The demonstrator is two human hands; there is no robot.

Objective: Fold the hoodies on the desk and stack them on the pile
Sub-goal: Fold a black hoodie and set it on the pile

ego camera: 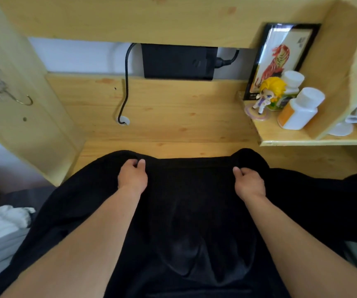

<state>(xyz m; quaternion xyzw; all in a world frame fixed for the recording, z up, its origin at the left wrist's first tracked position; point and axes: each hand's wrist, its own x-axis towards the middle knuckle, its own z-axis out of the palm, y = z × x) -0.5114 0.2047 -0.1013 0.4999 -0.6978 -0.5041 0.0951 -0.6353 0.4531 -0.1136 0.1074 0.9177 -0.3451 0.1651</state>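
Hands on cloth: left hand (132, 177) pinches the far edge of the soft black fleece hoodie (192, 222), spread on the pale pine desk (173, 147) beneath both forearms; right hand (248, 183) grips the same edge, well apart. Likely squaring up; next, fold a side in. Bottle labels beyond the right hand are unreadable.

A black hoodie (194, 211) lies spread on the wooden desk (194, 149).

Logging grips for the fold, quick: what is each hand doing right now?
Left hand: fingers curled, gripping the far edge of the black hoodie.
Right hand: also gripping that far edge, further right.
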